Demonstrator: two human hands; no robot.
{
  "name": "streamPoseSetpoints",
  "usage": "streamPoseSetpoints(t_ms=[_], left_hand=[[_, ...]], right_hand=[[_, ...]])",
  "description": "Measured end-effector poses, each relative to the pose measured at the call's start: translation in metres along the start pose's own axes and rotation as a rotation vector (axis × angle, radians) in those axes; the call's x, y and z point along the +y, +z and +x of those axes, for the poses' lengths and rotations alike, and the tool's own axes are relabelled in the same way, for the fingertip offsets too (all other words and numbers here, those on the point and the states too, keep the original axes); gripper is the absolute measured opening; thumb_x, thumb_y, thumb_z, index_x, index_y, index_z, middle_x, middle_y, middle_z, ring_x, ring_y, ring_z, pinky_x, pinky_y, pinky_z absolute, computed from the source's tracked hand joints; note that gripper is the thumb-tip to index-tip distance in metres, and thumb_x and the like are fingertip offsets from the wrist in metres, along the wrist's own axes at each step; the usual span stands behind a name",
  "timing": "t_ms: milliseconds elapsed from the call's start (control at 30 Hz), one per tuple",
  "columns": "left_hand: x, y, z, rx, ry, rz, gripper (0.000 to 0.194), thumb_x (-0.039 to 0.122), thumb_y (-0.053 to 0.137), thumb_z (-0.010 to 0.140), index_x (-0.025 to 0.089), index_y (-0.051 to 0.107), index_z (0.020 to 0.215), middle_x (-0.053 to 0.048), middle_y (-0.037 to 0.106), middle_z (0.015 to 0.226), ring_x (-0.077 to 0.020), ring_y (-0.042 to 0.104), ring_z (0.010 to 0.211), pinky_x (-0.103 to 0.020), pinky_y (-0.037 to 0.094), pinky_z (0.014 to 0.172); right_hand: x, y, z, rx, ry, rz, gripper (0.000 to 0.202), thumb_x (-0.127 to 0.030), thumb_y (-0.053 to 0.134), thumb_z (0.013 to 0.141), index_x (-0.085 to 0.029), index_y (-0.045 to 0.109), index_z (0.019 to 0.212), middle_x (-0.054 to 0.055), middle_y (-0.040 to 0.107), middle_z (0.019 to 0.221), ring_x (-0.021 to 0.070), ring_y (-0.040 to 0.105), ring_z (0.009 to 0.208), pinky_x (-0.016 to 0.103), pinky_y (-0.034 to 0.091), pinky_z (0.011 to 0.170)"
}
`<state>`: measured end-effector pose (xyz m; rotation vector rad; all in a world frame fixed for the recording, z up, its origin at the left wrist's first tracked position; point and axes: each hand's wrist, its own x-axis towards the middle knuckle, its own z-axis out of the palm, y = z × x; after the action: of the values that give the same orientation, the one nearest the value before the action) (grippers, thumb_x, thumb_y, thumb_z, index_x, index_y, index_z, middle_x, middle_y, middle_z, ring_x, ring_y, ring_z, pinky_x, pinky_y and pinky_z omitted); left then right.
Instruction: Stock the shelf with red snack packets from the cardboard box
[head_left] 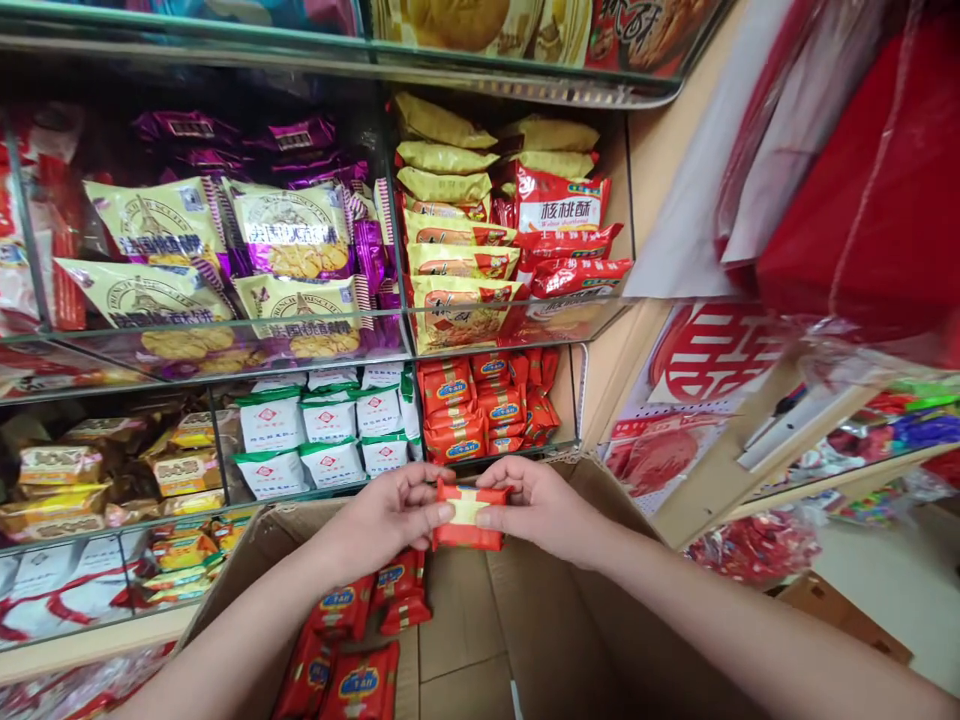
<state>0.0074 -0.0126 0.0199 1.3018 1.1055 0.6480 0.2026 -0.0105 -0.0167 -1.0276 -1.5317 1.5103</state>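
Between my two hands is a small red snack packet (470,520) with a pale yellow band across its middle. My left hand (401,510) grips its left end, thumb on the near face. At the right end, my right hand (529,505) pinches it the same way. Below them stands an open cardboard box (540,620), where several red packets with blue oval labels (360,685) lie on the left side. Just beyond my hands, similar red packets (454,435) are stacked in a shelf compartment.
Left of that stack sit white-and-green packets (330,420) and brown-gold packets (60,465). A glass shelf edge (300,355) runs above, with purple-and-cream biscuit packs (289,230) and yellow packs (461,310) behind it. Red bags (862,190) hang at the right.
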Motion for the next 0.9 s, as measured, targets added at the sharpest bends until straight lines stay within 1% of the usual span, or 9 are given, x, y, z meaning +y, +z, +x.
streamPoseSetpoints(t_ms=[67,133,200,267,367,500,633,800,900], left_hand=[[-0.003,-0.002,-0.001,-0.063,-0.011,-0.068,0.039,0.033,0.068,0.067,0.017,0.051,0.098,0.003,0.057,0.066,-0.0071,0.052,0.055,-0.019,0.04,0.051],[-0.005,-0.004,-0.003,-0.146,-0.019,-0.207,0.037,0.031,0.066,0.07,0.018,0.05,0.101,0.0,0.059,0.077,-0.0072,0.053,0.059,-0.02,0.041,0.053],[-0.008,-0.001,-0.005,-0.241,-0.021,-0.355,0.037,0.028,0.064,0.073,0.021,0.048,0.106,-0.001,0.059,0.084,-0.0071,0.054,0.063,-0.02,0.04,0.055],[-0.009,0.005,-0.006,-0.29,-0.017,-0.454,0.037,0.026,0.062,0.075,0.022,0.047,0.109,-0.002,0.06,0.085,-0.0068,0.055,0.064,-0.019,0.039,0.055],[-0.012,0.018,-0.006,-0.29,-0.096,-0.443,0.036,0.029,0.061,0.075,0.022,0.048,0.108,-0.002,0.061,0.082,-0.0075,0.058,0.061,-0.018,0.038,0.053],[-0.012,0.023,-0.006,-0.177,-0.179,-0.283,0.031,0.032,0.059,0.075,0.017,0.052,0.1,-0.005,0.064,0.08,-0.0126,0.063,0.064,-0.02,0.042,0.055],[-0.006,0.02,-0.006,-0.128,-0.113,-0.27,0.048,0.018,0.066,0.065,0.022,0.05,0.111,-0.003,0.065,0.093,-0.0144,0.062,0.084,-0.028,0.046,0.077],[-0.003,0.023,-0.002,-0.071,-0.061,-0.199,0.037,0.033,0.065,0.071,0.021,0.056,0.104,-0.003,0.064,0.099,-0.0132,0.06,0.086,-0.028,0.047,0.078],[-0.005,0.025,-0.001,0.003,-0.054,-0.327,0.037,0.034,0.068,0.068,0.02,0.058,0.101,-0.002,0.066,0.095,-0.0137,0.061,0.087,-0.029,0.046,0.082]], right_hand=[[-0.005,-0.001,-0.004,-0.057,-0.059,0.061,0.032,-0.025,0.071,0.062,-0.017,0.053,0.087,-0.002,0.055,0.077,0.0091,0.052,0.065,0.025,0.044,0.062],[-0.013,-0.001,-0.009,-0.189,-0.14,0.188,0.038,-0.023,0.072,0.06,-0.019,0.054,0.093,0.003,0.055,0.1,0.0112,0.055,0.076,0.027,0.046,0.066],[-0.021,-0.001,-0.014,-0.312,-0.244,0.264,0.042,-0.021,0.072,0.061,-0.022,0.054,0.099,0.006,0.042,0.125,0.0138,0.054,0.094,0.029,0.046,0.076],[-0.026,-0.001,-0.017,-0.353,-0.306,0.239,0.038,-0.02,0.068,0.065,-0.022,0.054,0.1,0.006,0.037,0.131,0.0144,0.051,0.102,0.03,0.043,0.083],[-0.027,-0.001,-0.015,-0.324,-0.228,0.159,0.031,-0.025,0.065,0.07,-0.019,0.055,0.098,0.005,0.056,0.105,0.0117,0.057,0.085,0.025,0.046,0.071],[-0.021,-0.006,-0.009,-0.18,-0.091,-0.018,0.028,-0.035,0.059,0.074,-0.014,0.057,0.092,0.0,0.058,0.075,0.0082,0.052,0.06,0.019,0.04,0.05],[-0.015,-0.014,-0.004,-0.12,-0.132,-0.187,0.027,-0.036,0.059,0.074,-0.013,0.061,0.088,-0.001,0.058,0.071,0.0087,0.049,0.061,0.021,0.039,0.056],[-0.009,-0.02,0.0,-0.156,-0.098,-0.113,0.031,-0.034,0.064,0.07,-0.014,0.061,0.093,0.001,0.061,0.078,0.0105,0.053,0.066,0.024,0.042,0.063],[-0.009,-0.021,0.002,-0.129,-0.059,-0.036,0.033,-0.033,0.067,0.066,-0.014,0.059,0.092,0.0,0.059,0.078,0.0091,0.052,0.066,0.023,0.042,0.063]])
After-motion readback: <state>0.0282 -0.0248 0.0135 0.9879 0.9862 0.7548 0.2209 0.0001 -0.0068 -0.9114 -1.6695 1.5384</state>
